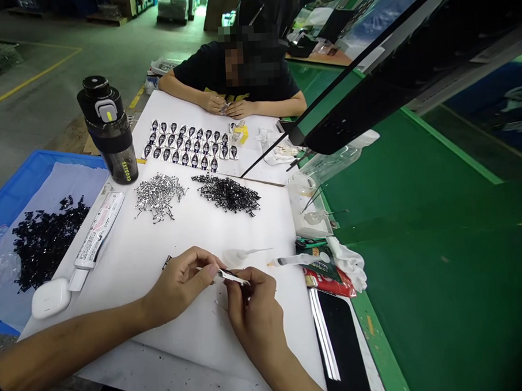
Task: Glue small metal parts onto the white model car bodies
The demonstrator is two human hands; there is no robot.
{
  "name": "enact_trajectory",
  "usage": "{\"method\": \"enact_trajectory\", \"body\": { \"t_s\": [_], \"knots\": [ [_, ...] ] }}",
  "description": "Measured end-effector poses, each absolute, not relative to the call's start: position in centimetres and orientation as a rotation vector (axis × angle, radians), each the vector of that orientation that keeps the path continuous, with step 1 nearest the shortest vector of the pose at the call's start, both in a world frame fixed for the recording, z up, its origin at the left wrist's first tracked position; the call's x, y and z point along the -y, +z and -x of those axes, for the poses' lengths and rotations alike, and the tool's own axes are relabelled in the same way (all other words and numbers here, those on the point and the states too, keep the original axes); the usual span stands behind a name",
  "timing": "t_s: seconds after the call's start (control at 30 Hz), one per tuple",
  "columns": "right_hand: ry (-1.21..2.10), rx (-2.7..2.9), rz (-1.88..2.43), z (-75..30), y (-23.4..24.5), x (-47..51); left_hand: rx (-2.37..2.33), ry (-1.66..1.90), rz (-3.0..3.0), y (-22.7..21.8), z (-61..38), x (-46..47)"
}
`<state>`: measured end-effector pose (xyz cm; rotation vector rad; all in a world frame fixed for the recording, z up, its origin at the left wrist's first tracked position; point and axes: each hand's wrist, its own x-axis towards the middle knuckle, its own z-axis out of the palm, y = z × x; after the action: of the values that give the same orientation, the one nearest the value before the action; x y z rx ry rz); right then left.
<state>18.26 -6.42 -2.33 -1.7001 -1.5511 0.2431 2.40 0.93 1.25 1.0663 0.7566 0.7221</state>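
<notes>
Between my two hands is a small, narrow silver-and-black part (233,277). The thumb and index finger of my left hand (185,284) pinch its left end, while the fingers of my right hand (257,304) close on its right end. Its underside and my right fingertips are partly hidden. A small black clip-like piece (167,260) lies just behind my left hand. Beyond both hands are a heap of small silver pieces (158,195) and a heap of small black pieces (230,195). A white, thin-nozzled bottle (237,255) and a syringe (296,259) lie close by.
On the left stand a dark drink bottle (111,133), a white tube (97,231), a white case (51,298) and a blue bin (39,165) with black pieces. Rows of dark-and-silver parts (188,145) lie before a co-worker (238,75). A dark lamp arm (369,93) crosses the upper right.
</notes>
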Motion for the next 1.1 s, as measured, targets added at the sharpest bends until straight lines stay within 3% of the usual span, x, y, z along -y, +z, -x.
{"method": "enact_trajectory", "body": {
  "t_s": [0.33, 1.1],
  "knots": [
    [-0.457, 1.889, 1.611, -18.8, -1.5, 5.2, -0.811, 0.601, -1.329, 1.2, -2.2, -1.4],
    [-0.269, 1.904, 1.527, -18.7, -1.4, 5.1, -0.909, 0.527, -1.474, 0.7, -2.1, -1.6]
  ]
}}
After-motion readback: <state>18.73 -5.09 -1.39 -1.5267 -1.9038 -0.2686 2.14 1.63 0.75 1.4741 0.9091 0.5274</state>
